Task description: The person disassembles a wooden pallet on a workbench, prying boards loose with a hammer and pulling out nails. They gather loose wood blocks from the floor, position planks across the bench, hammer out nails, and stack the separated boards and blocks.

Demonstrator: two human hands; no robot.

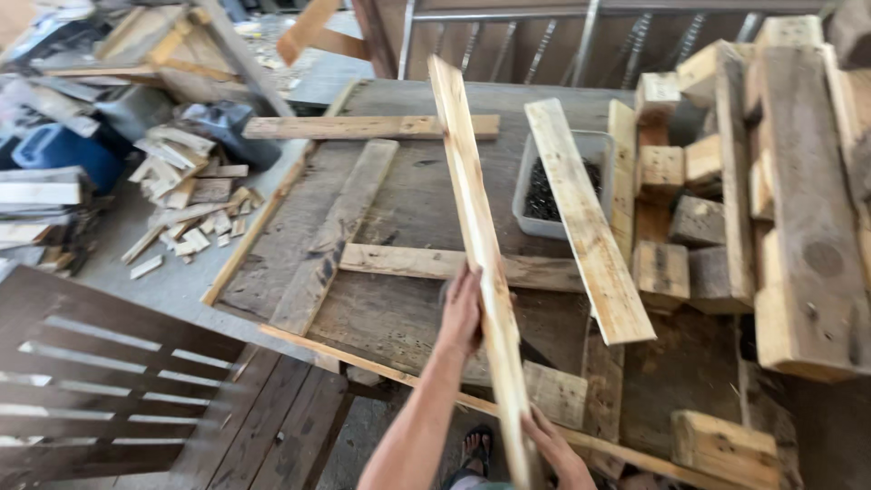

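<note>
Gripping a long thin plank (481, 263) — left hand (461, 313) mid-edge, right hand (553, 445) near end — fingers wrapped around it above the workbench (408, 209).

Long pale wooden slat (481, 263), thin and narrow, was held lifted above the desk (408, 209), slanting from near end up and away.

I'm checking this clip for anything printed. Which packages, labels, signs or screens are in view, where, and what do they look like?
No labels, signs or screens show.
Grey rectangular plastic tub: open container on the worn wooden workbench, behind the long pale wooden slat held by both hands, holding small dark pieces.
</note>
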